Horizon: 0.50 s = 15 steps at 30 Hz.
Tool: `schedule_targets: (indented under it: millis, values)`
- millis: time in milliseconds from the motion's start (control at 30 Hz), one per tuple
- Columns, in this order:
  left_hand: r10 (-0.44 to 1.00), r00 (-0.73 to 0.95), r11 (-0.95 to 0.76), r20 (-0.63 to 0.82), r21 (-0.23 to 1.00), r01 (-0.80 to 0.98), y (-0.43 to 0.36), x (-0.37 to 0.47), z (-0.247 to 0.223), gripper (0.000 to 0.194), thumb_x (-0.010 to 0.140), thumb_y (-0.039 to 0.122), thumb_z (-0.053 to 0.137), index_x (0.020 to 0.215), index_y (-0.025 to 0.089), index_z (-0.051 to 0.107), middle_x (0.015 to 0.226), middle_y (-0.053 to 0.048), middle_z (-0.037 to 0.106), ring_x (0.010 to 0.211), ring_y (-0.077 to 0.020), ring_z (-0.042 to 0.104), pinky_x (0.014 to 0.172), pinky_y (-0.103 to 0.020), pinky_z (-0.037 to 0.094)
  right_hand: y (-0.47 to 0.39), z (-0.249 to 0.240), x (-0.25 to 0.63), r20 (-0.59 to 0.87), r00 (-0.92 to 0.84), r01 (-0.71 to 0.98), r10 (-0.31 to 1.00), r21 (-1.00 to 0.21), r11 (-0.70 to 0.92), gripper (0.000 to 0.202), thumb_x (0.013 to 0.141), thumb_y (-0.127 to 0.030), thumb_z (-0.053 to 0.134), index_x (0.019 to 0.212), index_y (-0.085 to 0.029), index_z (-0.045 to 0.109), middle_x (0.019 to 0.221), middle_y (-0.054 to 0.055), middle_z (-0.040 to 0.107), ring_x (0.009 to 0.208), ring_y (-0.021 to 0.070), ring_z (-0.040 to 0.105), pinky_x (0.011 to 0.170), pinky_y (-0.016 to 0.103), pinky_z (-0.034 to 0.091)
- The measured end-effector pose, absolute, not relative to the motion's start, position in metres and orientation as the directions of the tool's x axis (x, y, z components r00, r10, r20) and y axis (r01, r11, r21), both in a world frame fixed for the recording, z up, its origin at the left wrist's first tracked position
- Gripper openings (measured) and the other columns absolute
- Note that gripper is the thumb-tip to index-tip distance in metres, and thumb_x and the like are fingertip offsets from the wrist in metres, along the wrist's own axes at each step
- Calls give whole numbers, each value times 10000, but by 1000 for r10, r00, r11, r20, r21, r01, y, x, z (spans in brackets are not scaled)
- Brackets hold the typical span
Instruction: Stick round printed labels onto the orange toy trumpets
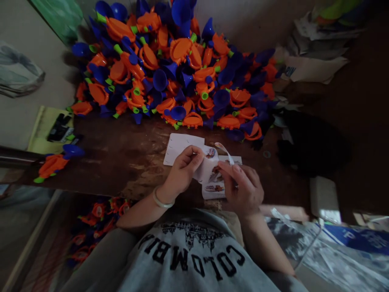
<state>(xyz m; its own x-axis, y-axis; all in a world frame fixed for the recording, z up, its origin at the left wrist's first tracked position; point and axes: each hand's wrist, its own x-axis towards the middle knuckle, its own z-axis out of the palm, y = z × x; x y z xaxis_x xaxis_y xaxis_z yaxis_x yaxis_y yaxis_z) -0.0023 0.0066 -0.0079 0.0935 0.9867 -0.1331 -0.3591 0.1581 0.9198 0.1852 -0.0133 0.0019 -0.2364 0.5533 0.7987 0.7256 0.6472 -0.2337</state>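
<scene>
My left hand (187, 164) pinches a small white sticker sheet (204, 172) by its upper left side. Printed oval pictures show on this sheet. Close beside it, my right hand (243, 184) has thumb and forefinger closed on a curled white strip, apparently a sticker (226, 153), lifted above the sheet. More printed sticker sheets (214, 189) lie on the table under my hands. Behind my left hand rests a blank-looking white sheet (182, 142) with small curved cut marks.
Orange and blue toy trumpets (180, 50) with green mouthpieces are heaped along the table's back. One toy trumpet (53, 165) lies apart at the left, near a yellow pad (39, 129). A black bundle (313, 142) sits right. Below the table's left front are more toys (99, 211).
</scene>
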Motion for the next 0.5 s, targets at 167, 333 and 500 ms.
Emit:
schedule_targets:
  millis: [167, 333, 500]
  values:
    - [985, 161, 108, -53, 928, -357, 14, 5, -1, 449, 828, 564, 866, 883, 210, 595, 671, 56, 493, 557, -80, 386, 503, -214, 294, -10, -2, 190, 740, -136, 703, 659, -397, 590, 249, 938, -139, 765, 1142, -270, 707, 931, -5, 840, 810, 190, 765, 784, 337, 606]
    - [987, 154, 3, 35, 971, -239, 11, 6, 2, 385, 898, 530, 813, 899, 216, 591, 665, 63, 484, 554, -80, 363, 503, -219, 281, -11, -12, 193, 734, -78, 677, 675, -458, 576, 450, 949, -241, 790, 1370, -262, 636, 996, 29, 859, 950, 243, 791, 894, 425, 625]
    - [987, 150, -19, 53, 975, -220, 10, 11, 3, 370, 914, 520, 799, 913, 222, 581, 678, 64, 490, 559, -81, 383, 512, -215, 305, -14, -16, 192, 748, -38, 690, 663, -460, 558, 142, 943, -198, 771, 1056, -282, 774, 895, 20, 826, 831, 206, 774, 788, 363, 641]
